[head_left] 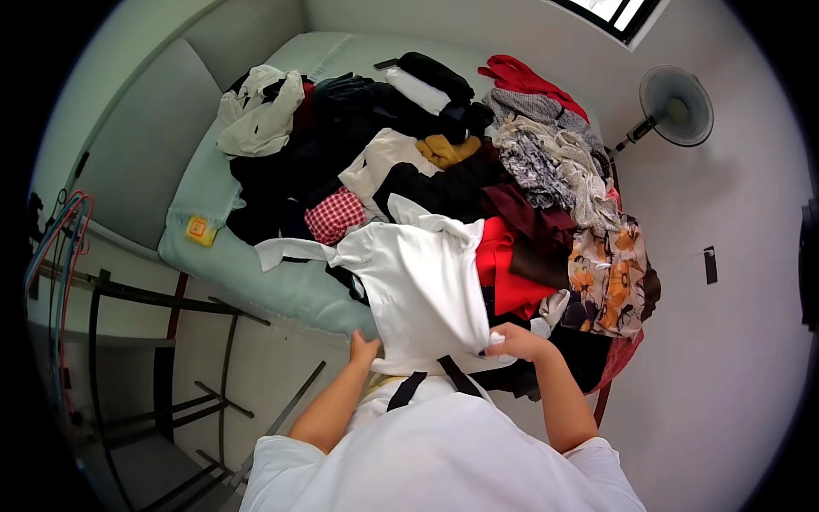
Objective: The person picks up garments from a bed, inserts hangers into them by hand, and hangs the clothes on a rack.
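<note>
Draping over the near edge of a pale bed, a white shirt has its near hem pinched in the closed grip of the left hand and the right hand. Beyond, piled clothes cover much of the bed. A yellow packet lies left, a metal frame stands near left, and a fan far right, below a window.

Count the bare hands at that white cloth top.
2: the bare left hand at the lower left of the white cloth top, the bare right hand lower right; no others show.
</note>
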The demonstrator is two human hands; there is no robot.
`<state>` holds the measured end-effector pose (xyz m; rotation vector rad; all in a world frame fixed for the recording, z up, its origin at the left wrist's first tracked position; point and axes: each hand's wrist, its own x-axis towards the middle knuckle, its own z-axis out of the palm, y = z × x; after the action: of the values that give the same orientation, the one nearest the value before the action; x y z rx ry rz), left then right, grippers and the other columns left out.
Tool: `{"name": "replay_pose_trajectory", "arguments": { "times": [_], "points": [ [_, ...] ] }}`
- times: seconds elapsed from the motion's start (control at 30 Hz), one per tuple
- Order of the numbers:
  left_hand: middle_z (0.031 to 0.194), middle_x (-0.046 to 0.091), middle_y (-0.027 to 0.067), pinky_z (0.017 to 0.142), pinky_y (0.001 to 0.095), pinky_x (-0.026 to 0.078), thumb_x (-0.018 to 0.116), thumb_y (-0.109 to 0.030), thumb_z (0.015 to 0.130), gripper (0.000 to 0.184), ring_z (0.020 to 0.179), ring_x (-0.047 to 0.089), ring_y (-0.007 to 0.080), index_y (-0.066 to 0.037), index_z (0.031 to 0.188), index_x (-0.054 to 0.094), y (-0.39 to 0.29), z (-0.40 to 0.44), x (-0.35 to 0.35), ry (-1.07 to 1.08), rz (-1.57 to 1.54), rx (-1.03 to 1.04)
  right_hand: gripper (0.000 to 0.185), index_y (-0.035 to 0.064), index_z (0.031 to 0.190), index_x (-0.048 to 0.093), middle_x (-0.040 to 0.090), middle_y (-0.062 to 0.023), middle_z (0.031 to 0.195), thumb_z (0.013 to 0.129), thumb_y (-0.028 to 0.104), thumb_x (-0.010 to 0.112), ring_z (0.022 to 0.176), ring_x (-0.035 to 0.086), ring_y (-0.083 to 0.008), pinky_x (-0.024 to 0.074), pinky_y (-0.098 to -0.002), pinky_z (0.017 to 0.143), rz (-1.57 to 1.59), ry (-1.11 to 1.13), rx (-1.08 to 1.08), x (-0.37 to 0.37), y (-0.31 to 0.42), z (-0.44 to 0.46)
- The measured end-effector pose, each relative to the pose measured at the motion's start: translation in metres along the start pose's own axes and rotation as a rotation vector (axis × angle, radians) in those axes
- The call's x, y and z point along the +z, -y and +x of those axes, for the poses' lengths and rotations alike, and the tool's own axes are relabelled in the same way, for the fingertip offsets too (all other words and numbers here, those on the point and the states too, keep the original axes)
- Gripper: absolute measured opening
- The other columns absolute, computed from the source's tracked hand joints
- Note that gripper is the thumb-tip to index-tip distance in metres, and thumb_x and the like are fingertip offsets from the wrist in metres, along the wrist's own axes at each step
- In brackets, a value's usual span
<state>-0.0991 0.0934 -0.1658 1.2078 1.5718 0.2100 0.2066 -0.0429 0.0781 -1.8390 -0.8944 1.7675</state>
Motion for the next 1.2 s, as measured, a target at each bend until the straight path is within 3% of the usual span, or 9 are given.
{"name": "replay_pose_trajectory", "arguments": {
  "times": [0.27, 0.33, 0.43, 0.57, 0.67, 0.77, 0.83, 1.03, 1.2],
  "points": [
    [0.136, 0.028, 0.023, 0.1, 0.0434, 0.031, 0.072, -0.022, 0.06, 0.087, 0.124, 0.029, 0.0375, -0.009, 0.134, 0.029, -0.143, -0.003, 0.015, 0.04, 0.417, 0.783, 0.021, -0.0003, 0.086, 0.062, 0.059, -0.0025, 0.07, 0.069, 0.012, 0.063, 0.064, 0.054, -0.0103, 0.0444, -0.0252, 0.06, -0.318, 0.213, -0.127, 0.012, 0.021, -0.065],
    [0.126, 0.042, 0.0232, 0.1, 0.0448, 0.03, 0.068, -0.027, 0.066, 0.059, 0.119, 0.038, 0.037, -0.01, 0.118, 0.047, -0.143, 0.0, 0.029, 0.182, 1.075, 1.001, 0.022, -0.0005, 0.089, 0.062, 0.06, -0.001, 0.073, 0.07, 0.01, 0.063, 0.066, 0.054, -0.0097, 0.0445, -0.0243, 0.06, -0.404, 0.199, -0.18, 0.009, -0.001, -0.072],
    [0.105, 0.058, 0.0201, 0.092, 0.0432, 0.038, 0.062, -0.03, 0.071, 0.035, 0.103, 0.052, 0.0359, -0.008, 0.098, 0.055, -0.124, -0.001, 0.054, 0.555, 1.165, 0.657, 0.025, 0.0014, 0.092, 0.062, 0.06, -0.0018, 0.075, 0.069, 0.011, 0.063, 0.067, 0.055, -0.0102, 0.0446, -0.024, 0.06, -0.286, 0.09, -0.125, 0.01, -0.034, -0.082],
    [0.085, 0.063, 0.0179, 0.079, 0.0421, 0.045, 0.058, -0.029, 0.075, 0.029, 0.084, 0.059, 0.0362, -0.005, 0.092, 0.055, -0.099, -0.009, 0.059, 0.384, 0.797, 0.568, 0.032, 0.0056, 0.092, 0.06, 0.062, -0.0062, 0.08, 0.065, 0.02, 0.068, 0.072, 0.059, -0.0163, 0.047, -0.027, 0.067, 0.017, -0.262, 0.14, 0.002, -0.067, -0.088],
    [0.083, 0.061, 0.0207, 0.068, 0.0421, 0.046, 0.058, -0.024, 0.073, 0.03, 0.079, 0.059, 0.0371, -0.003, 0.094, 0.054, -0.109, -0.035, 0.038, 0.404, 0.495, 0.635, 0.057, 0.0087, 0.11, 0.055, 0.061, -0.0161, 0.099, 0.062, 0.032, 0.072, 0.092, 0.059, -0.0328, 0.0462, -0.0418, 0.078, -0.939, -0.532, 0.646, 0.008, -0.115, -0.07],
    [0.082, 0.06, 0.0213, 0.067, 0.0405, 0.045, 0.057, -0.016, 0.07, 0.029, 0.075, 0.058, 0.036, -0.001, 0.093, 0.054, -0.126, -0.071, 0.02, 0.557, 0.303, 0.676, 0.053, 0.0019, 0.112, 0.052, 0.056, -0.018, 0.11, 0.069, 0.029, 0.069, 0.102, 0.055, -0.031, 0.0434, -0.0379, 0.087, -0.383, -0.753, 0.068, 0.011, -0.111, -0.025],
    [0.079, 0.059, 0.0198, 0.065, 0.037, 0.045, 0.056, -0.011, 0.066, 0.027, 0.071, 0.057, 0.032, 0.0, 0.091, 0.055, -0.129, -0.085, 0.016, 0.68, 0.218, 0.725, 0.05, -0.0005, 0.113, 0.051, 0.055, -0.0189, 0.113, 0.073, 0.025, 0.066, 0.106, 0.052, -0.0324, 0.0415, -0.0375, 0.09, -0.457, -0.772, -0.132, 0.019, -0.076, 0.017],
    [0.073, 0.057, 0.0156, 0.062, 0.0316, 0.043, 0.055, -0.007, 0.064, 0.026, 0.066, 0.054, 0.0237, 0.0, 0.089, 0.055, -0.125, -0.113, -0.012, 0.727, 0.109, 0.811, 0.079, -0.0059, 0.121, 0.041, 0.048, -0.0224, 0.12, 0.065, 0.037, 0.074, 0.112, 0.048, -0.0315, 0.0422, -0.036, 0.09, -0.21, -0.508, 0.147, 0.057, -0.075, 0.163],
    [0.08, 0.06, 0.0112, 0.065, 0.0282, 0.044, 0.056, -0.005, 0.066, 0.027, 0.071, 0.056, 0.0183, 0.0, 0.093, 0.057, -0.134, -0.127, -0.067, 0.718, 0.114, 0.786, 0.041, -0.0024, 0.11, 0.053, 0.06, -0.0155, 0.099, 0.072, 0.011, 0.064, 0.09, 0.061, -0.0291, 0.049, -0.0401, 0.079, 0.608, -0.231, 0.25, 0.098, -0.07, 0.199]
  ]
}}
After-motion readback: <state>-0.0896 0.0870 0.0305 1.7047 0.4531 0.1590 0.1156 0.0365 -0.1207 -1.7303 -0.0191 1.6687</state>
